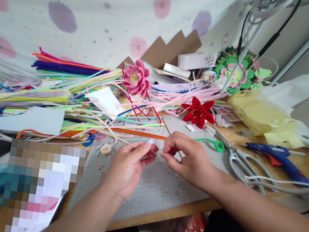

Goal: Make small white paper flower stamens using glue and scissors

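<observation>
"Over the grey cutting mat, what is the left hand doing?"

"Pinching. Thumb and fingers closed on a small white piece, which juts up past the thumb tip."

"And the right hand?"

"Just beside the left, a gap between them. Thumb and forefinger pressed together on a thin pale strand that reaches across toward the left fingers. Too fine to tell whether it joins the white piece."

"Nearby, right side?"

"Beyond the right hand, a red flower and a green coiled stem. Metal scissors next, handles toward the person; then a blue glue gun on the wooden tabletop."

"Left side?"

"On the mat near the left hand, a small pale reel. Past that, loose heaps of coloured fuzzy stems, a pink flower at their right end."
</observation>
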`<action>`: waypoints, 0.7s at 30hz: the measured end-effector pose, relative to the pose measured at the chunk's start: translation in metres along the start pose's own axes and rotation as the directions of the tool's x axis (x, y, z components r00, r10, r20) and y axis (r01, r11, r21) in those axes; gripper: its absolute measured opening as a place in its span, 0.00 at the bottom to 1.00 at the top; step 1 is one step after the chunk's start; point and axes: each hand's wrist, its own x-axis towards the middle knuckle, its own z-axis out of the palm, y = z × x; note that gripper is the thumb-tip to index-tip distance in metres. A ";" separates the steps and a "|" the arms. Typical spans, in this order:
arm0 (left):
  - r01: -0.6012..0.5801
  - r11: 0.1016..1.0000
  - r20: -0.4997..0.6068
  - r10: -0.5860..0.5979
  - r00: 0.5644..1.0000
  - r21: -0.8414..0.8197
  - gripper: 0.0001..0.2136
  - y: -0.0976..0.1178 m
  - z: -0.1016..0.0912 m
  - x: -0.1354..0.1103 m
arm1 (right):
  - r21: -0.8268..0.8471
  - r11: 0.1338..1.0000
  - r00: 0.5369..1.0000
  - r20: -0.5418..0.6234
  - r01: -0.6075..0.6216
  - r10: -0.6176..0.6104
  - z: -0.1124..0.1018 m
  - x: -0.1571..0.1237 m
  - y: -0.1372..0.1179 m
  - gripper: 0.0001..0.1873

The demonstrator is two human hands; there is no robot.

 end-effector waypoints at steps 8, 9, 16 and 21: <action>0.012 0.999 0.034 -0.011 0.999 -0.048 0.06 -0.002 0.004 -0.001 | -0.224 0.973 0.995 -0.071 0.059 -0.077 0.018 0.001 0.001 0.07; 0.014 0.998 0.031 -0.012 0.999 -0.056 0.06 -0.001 0.004 -0.001 | -0.237 0.970 0.993 -0.088 0.053 -0.076 0.019 0.002 0.001 0.07; 0.008 0.997 0.029 -0.005 1.000 -0.074 0.05 -0.001 0.003 -0.003 | -0.284 0.959 0.992 -0.120 0.011 -0.047 0.021 0.002 -0.001 0.06; -0.008 0.997 0.001 0.008 1.000 -0.080 0.06 0.001 0.004 -0.002 | -0.236 0.971 0.997 -0.077 -0.023 0.004 0.023 0.003 -0.002 0.06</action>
